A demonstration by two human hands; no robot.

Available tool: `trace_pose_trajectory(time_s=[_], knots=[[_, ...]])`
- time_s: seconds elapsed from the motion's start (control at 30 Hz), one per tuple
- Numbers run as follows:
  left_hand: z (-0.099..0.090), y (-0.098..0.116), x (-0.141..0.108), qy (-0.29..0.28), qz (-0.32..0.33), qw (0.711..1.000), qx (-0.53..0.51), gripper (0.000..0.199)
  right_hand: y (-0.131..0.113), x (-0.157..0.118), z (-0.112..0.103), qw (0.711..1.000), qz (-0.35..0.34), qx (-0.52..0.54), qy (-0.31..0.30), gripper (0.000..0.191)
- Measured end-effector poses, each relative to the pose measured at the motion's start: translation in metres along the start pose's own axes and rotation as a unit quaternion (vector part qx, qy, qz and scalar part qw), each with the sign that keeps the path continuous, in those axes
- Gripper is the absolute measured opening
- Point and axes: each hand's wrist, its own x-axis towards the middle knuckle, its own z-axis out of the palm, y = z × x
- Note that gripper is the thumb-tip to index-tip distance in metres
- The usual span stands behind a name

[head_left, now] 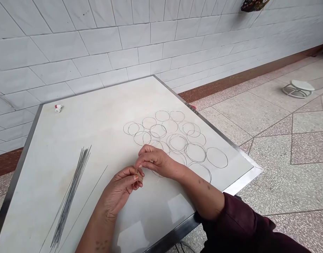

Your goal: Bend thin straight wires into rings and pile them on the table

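Observation:
Close together over the front of the table, both my hands pinch a thin wire. My left hand is closed, thumb and fingers pressed on the wire. Just above and to the right, my right hand is closed too, its fingertips at the wire's upper part. Most of this wire is hidden by my fingers. Beyond my right hand lie several wire rings, many overlapping. A bundle of straight wires rests to the left of my left hand, with a single straight wire beside it.
The white table has a metal edge and stands by a tiled wall. Small white and red pieces lie at its far left corner. A low round stool stands on the floor at right. Something dark and patterned hangs at top right.

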Motion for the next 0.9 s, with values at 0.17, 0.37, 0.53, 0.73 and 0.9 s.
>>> trace_pose_trajectory(time_s=[0.17, 0.37, 0.53, 0.73, 0.9], knots=[[0.009, 0.002, 0.001, 0.036, 0.053, 0.995, -0.082, 0.009, -0.005, -0.001, -0.002, 0.998, 0.026, -0.032, 0.036, 0.052], [0.013, 0.001, 0.002, 0.081, 0.093, 0.984, -0.125, 0.014, -0.006, -0.001, 0.003, 0.996, 0.01, -0.085, 0.008, 0.116], [0.019, -0.003, 0.001, 0.089, 0.123, 0.979, -0.138, 0.013, -0.008, 0.001, 0.006, 0.996, 0.006, -0.084, 0.017, 0.113], [0.022, -0.005, 0.001, 0.097, 0.136, 0.974, -0.155, 0.012, -0.01, 0.001, 0.006, 0.997, 0.004, -0.068, 0.027, 0.107], [0.022, -0.008, 0.002, 0.095, 0.151, 0.972, -0.155, 0.014, -0.009, 0.0, 0.007, 0.996, -0.016, -0.083, 0.036, 0.1]])
